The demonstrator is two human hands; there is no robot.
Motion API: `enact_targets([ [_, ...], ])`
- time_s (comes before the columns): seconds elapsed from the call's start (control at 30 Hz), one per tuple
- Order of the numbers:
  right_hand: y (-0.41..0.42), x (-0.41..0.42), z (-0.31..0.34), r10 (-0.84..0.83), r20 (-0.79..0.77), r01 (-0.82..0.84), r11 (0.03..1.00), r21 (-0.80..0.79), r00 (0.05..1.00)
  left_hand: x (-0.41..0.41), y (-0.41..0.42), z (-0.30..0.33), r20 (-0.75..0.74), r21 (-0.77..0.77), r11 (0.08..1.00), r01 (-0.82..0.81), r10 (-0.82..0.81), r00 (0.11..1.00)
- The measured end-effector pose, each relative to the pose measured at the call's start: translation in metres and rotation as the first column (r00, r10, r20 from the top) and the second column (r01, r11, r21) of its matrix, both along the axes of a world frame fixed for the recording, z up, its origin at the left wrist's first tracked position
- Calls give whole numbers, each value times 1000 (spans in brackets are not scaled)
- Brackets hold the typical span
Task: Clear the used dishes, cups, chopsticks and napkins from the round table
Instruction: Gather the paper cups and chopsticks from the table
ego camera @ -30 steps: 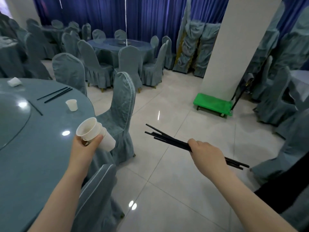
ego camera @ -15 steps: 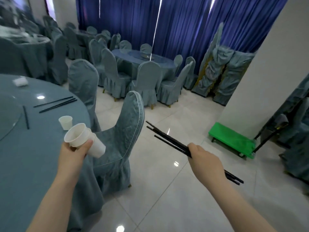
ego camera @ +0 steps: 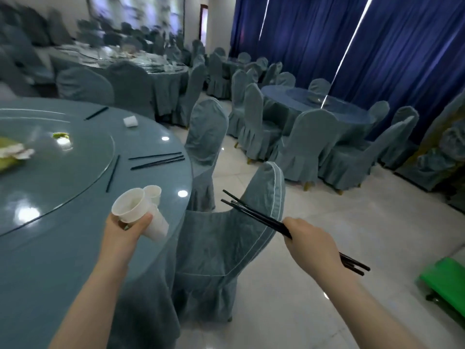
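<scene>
My left hand [ego camera: 124, 234] grips stacked white paper cups [ego camera: 137, 214] over the near edge of the round blue table [ego camera: 50, 248]. My right hand [ego camera: 310, 244] holds a bundle of black chopsticks [ego camera: 254, 212] above a covered chair [ego camera: 226, 238]. On the table stands one more white cup [ego camera: 154, 193], just behind the held ones. A pair of black chopsticks [ego camera: 157, 159] lies near the rim, a single chopstick [ego camera: 112, 173] lies on the glass turntable's edge, and another pair [ego camera: 97, 113] lies farther back. A crumpled white napkin [ego camera: 130, 121] rests at the far side.
Napkins and green scraps [ego camera: 15, 153] lie on the turntable at the left. A second covered chair [ego camera: 207, 137] stands at the table's right. More covered tables and chairs fill the room behind. A green cart [ego camera: 445, 280] sits on the tiled floor at the right.
The view has swung left, so more of the round table and its turntable shows. Both hands keep their hold on the cups and the chopsticks.
</scene>
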State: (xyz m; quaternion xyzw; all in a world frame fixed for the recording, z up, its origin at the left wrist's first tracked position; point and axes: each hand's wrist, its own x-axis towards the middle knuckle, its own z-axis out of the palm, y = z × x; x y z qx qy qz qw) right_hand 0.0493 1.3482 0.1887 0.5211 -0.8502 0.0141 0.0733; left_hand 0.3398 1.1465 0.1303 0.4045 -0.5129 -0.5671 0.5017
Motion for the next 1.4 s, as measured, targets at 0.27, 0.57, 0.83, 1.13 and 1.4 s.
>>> enact_targets([
  [0.27, -136, -68, 3, 272, 70, -276, 960, 50, 960, -36, -45, -5, 18, 17, 962, -272, 272, 962],
  [0.57, -261, -127, 10, 405, 112, -411, 911, 31, 907, -61, -153, -30, 26, 56, 898, -436, 436, 900],
  [0.83, -324, -194, -12, 345, 113, -358, 926, 122, 932, -102, -234, -81, 209, 116, 893, -435, 407, 889],
  [1.13, -360, -215, -34, 363, 204, -386, 919, 83, 909, -123, -238, -128, 289, 212, 881, -424, 358, 888],
  [1.4, -335, -292, -25, 385, 264, -387, 921, -44, 884, -195, -193, -92, 315, 118, 858, -499, 445, 839],
])
